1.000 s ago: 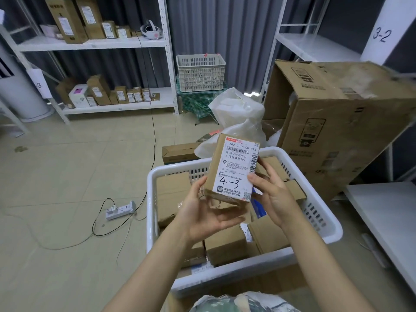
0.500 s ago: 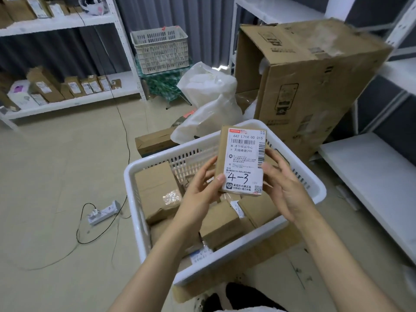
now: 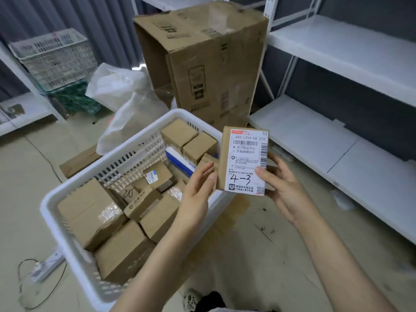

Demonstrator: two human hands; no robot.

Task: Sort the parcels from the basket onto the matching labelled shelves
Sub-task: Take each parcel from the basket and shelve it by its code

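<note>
A small brown parcel (image 3: 244, 154) stands upright between my hands, its white label handwritten "4-3". My right hand (image 3: 279, 188) grips its right side, thumb on the label. My left hand (image 3: 199, 188) touches its left edge with straight fingers. The parcel is over the right rim of a white slotted basket (image 3: 74, 251) that holds several brown cardboard parcels (image 3: 90, 212) and a blue-and-white one (image 3: 180, 161). White metal shelves (image 3: 351, 50) stand to the right, the lowest board (image 3: 315, 140) near the floor.
A large open cardboard box (image 3: 202, 64) stands behind the basket, with white plastic bags (image 3: 126, 102) to its left. A second white basket (image 3: 54, 57) sits on a green stool at far left. A power strip and cable (image 3: 45, 269) lie on the tiled floor.
The view has swung right and down towards the white shelves. The parcel has moved right, from over the basket's middle to its right rim, still in both hands.
</note>
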